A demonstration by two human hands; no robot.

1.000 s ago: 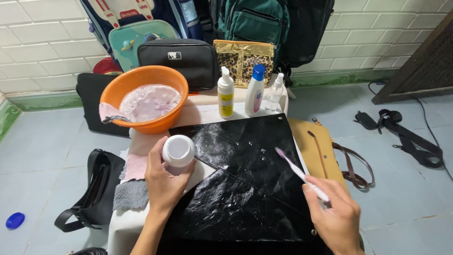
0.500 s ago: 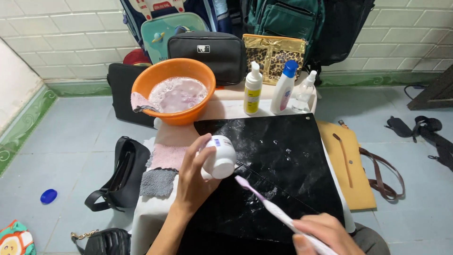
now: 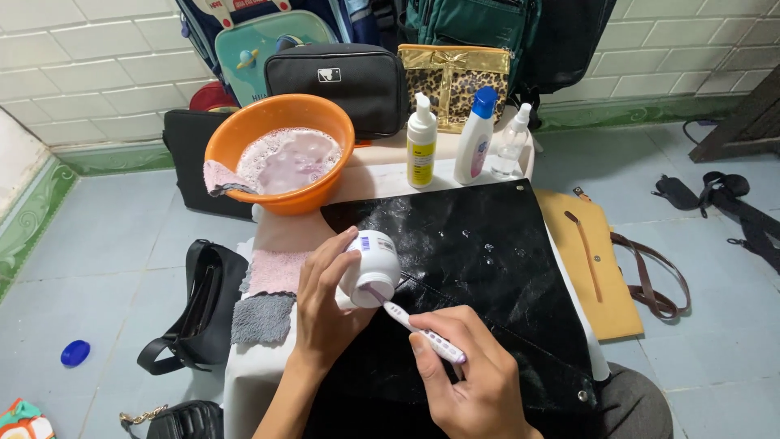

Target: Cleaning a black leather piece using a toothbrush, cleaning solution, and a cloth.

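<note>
My left hand (image 3: 321, 305) grips a small white jar (image 3: 372, 267), tilted with its open mouth toward me. My right hand (image 3: 471, 382) holds a white and pink toothbrush (image 3: 418, 329), and the brush head is dipped into the jar's mouth. Both hands are over a shiny black leather bag (image 3: 479, 268) lying flat on a small white table (image 3: 260, 366). A few wet drops show on the bag's upper part.
An orange basin (image 3: 280, 158) of foamy water with a pink cloth on its rim stands at the back left. Three bottles (image 3: 467, 138) stand behind the bag. Pink and grey cloths (image 3: 264, 297) lie at left. Bags surround the table on the floor; a tan bag (image 3: 589, 268) at right.
My right hand has brought the toothbrush from the bag's right side over to the jar, and its head is now in the jar's mouth. My left hand tilted the jar toward me.
</note>
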